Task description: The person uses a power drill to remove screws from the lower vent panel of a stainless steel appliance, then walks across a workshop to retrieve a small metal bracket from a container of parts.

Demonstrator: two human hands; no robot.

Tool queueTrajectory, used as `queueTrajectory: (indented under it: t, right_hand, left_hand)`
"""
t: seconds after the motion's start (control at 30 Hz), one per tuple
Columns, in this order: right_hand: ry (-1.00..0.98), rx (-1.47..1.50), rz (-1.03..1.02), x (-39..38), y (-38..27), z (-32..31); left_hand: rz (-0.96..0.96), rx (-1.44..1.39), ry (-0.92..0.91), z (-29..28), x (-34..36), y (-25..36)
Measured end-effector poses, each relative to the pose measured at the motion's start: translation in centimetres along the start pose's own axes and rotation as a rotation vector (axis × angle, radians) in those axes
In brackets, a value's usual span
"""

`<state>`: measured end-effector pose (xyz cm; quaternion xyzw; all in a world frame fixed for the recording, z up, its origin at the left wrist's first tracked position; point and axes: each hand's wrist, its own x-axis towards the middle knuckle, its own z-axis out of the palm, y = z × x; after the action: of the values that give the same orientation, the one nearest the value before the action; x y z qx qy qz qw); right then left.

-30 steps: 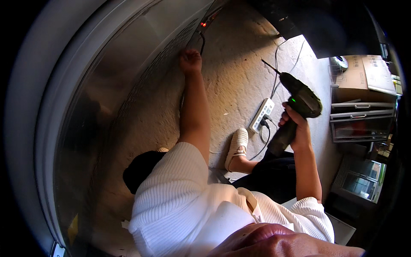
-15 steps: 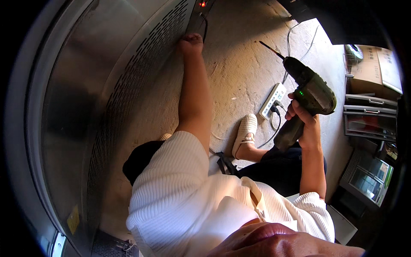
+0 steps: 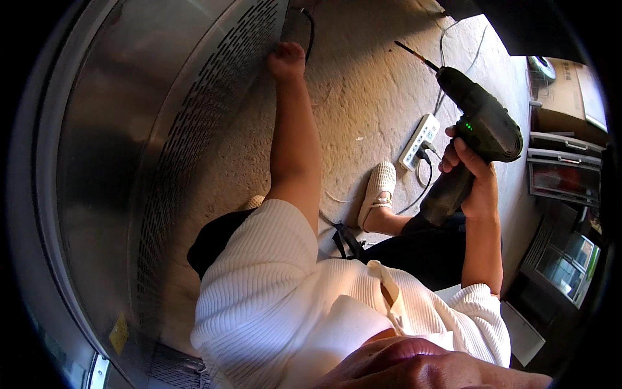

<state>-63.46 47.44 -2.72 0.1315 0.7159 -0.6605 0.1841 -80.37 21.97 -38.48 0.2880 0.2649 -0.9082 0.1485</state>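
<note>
Dark green drill (image 3: 486, 123): is hanging in the air on the person's right side, above the floor, its body and handle slanting across the view.
Right hand (image 3: 478, 185): is gripping the drill by its handle, the fingers wrapping around it just below the body.
Drill bit (image 3: 414, 54): is sticking out of the drill's nose and pointing up and leftward in the view, well apart from the metal side.
Green lights (image 3: 468, 126): are glowing in a small cluster on the drill's side.
Left hand (image 3: 286, 63): is sitting at the far end of an outstretched arm with its fingers curling in, narrow rather than spread; whether it is holding anything, I cannot tell.
Slotted metal panel (image 3: 206, 91): is standing along the person's left, its lower edge running just beside the left hand; whether the two are touching is not showing clearly.
Black cable (image 3: 312, 40): is curving down close beside the left hand.
White power strip (image 3: 419, 141): is lying on the floor near the right hand in the view, a dark plug (image 3: 423, 153) sitting in its end nearer the person.
Cream woven shoe (image 3: 381, 188): is resting on the rough floor (image 3: 356, 104) near the strip.
Black strap (image 3: 348, 241): is lying just below that shoe in the view.
Yellow label (image 3: 119, 334): is clinging to the metal at the lower left.
Cardboard box (image 3: 561, 91): is standing at the far right.
</note>
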Motion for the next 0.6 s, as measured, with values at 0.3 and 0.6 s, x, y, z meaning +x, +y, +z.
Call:
queueTrajectory:
  t: [0.3,0.6]
  right_hand:
    - [0.046,0.02,0.003,0.0,0.2,-0.4]
    - [0.092,0.005,0.018,-0.2,0.3,-0.6]
  left_hand:
    - [-0.089,-0.167,-0.093,-0.7,2.9,0.3]
    - [-0.071,-0.08,0.064,0.7,1.3,-0.3]
